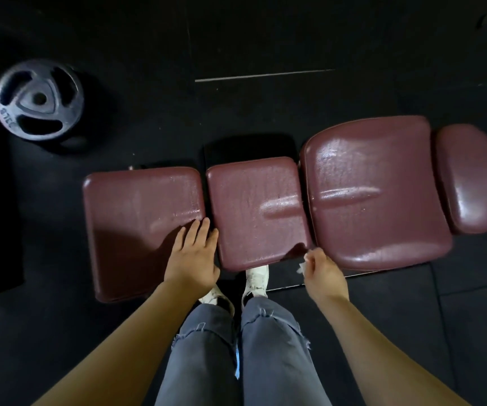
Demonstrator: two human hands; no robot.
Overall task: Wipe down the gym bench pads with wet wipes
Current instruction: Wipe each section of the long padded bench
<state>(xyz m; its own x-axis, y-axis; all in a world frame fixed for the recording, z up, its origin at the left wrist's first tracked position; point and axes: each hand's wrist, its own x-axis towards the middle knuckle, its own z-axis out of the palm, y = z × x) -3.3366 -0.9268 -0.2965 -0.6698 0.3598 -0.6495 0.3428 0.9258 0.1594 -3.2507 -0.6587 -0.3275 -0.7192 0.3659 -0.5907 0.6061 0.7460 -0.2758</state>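
Head camera looks straight down past my arms onto a dark rubber floor [265, 39], tiled in big mats with a pale seam line showing well beyond my fingers. Across it runs the gym bench, four maroon pads in a row, all glossy and streaked with wet shine. My left hand [194, 256] lies flat with fingers straight and spread a little, palm down on the leftmost pad [136, 215] — the fingertips reach its far right corner, right at the gap to the next pad. The second pad [254, 206], smaller and dented in the middle, sits between my two hands. My right hand [323, 273] is curled, fingers pinched round a small white wet wipe [301, 268], only a scrap of it showing; it hovers at the near edge where the second pad meets the large third pad [374, 194], touching or just off the edge — I cannot tell. The rounded end pad [476, 183] lies well to the right of that hand. Far off to the left of my left fingers a grey weight plate [38, 99] lies flat on the floor. Below my hands are my grey frayed jeans [236, 347] and white shoes [257, 279], toes tucked under the bench.
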